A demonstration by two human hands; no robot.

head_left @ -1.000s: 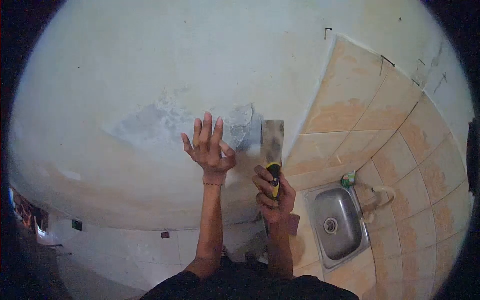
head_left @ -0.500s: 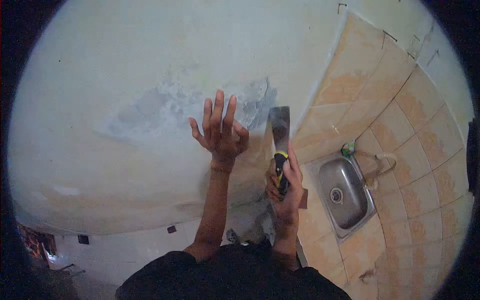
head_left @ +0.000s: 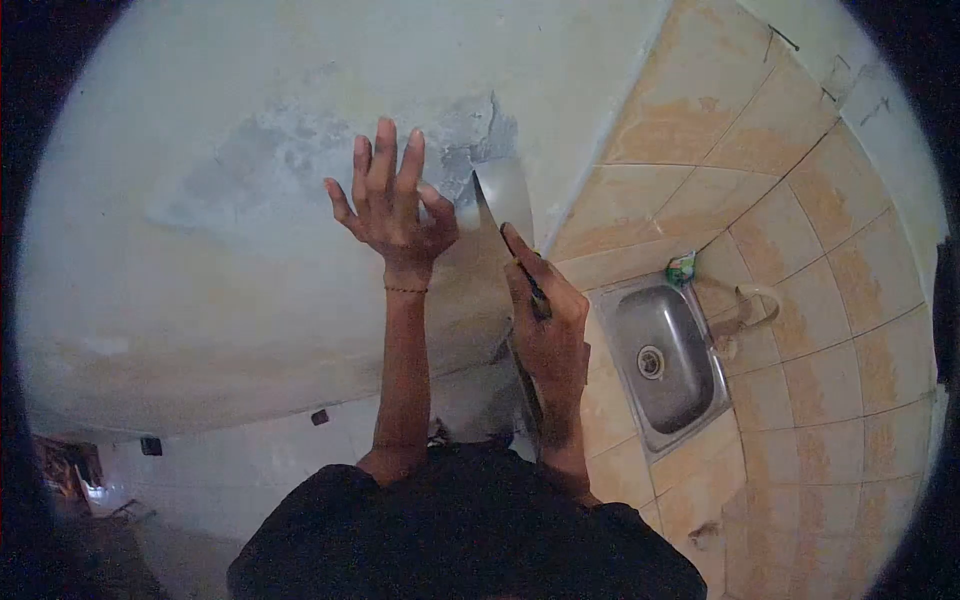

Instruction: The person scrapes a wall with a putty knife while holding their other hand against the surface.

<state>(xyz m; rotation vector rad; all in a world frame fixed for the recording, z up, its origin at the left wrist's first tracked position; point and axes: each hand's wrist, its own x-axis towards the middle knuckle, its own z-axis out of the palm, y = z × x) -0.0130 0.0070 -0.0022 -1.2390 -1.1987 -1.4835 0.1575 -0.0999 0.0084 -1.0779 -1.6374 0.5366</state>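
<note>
My left hand (head_left: 397, 215) is raised against the painted wall (head_left: 330, 300), its fingers spread and pointing up over a grey patch (head_left: 255, 155) where the paint has come off. My right hand (head_left: 558, 318) grips a scraper (head_left: 487, 208) with a dark handle and a wide metal blade. The blade now shows nearly edge-on, its tip close to the lower right end of the bare patch. A beaded band (head_left: 407, 290) circles my left wrist.
To the right, a steel sink (head_left: 716, 398) is set in a tiled counter (head_left: 612, 425). A green packet (head_left: 681, 268) stands at its back corner, near a pale tap (head_left: 762, 303). Orange-and-cream tiles (head_left: 800, 310) cover the right wall. Dark sockets (head_left: 151, 446) show low on the left.
The view has shifted, so wall and sink sit further left and higher. My right hand has turned the scraper from face-on to edge-on and brought its tip to the patch. My left hand stays spread.
</note>
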